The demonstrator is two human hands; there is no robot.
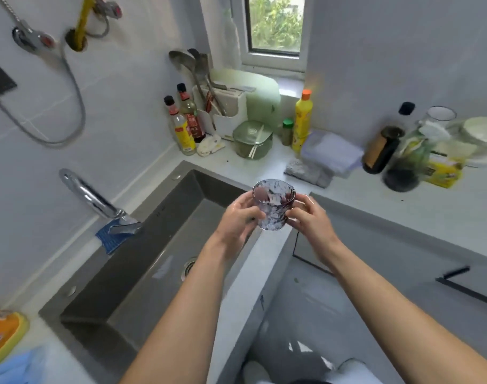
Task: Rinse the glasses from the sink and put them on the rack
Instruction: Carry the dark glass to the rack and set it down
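- The white tabletop (375, 206) runs along two walls and wraps around the corner of the room.
- A deep grey sink (142, 273) is set into the tabletop on the left. Its drain shows partly beside the left forearm, and no glasses can be seen in the visible part of the basin.
- A chrome faucet (90, 195) reaches from the wall side over the sink's far edge, with a blue cloth (109, 236) draped just beneath its spout.
- The left hand (238, 217) has its fingers and thumb curled round the left side of the glass, gripping it.
- The right hand (309, 217) grips the opposite side, with the thumb near the base and the fingertips against the wall of the glass.
- A white utensil holder (223, 112) with ladles stands in the far corner, with two sauce bottles (181, 126) just to its left.
- A yellow bottle (302, 120) with an orange cap stands near the wall, right of a green lidded container (252, 138).
- The glass (273, 206) is clear, textured and purple-tinted. It is held between both hands in the air above the sink's right rim, where sink and tabletop meet. It stands roughly upright with its mouth tipped a little toward the camera, and it touches neither the sink nor the tabletop.
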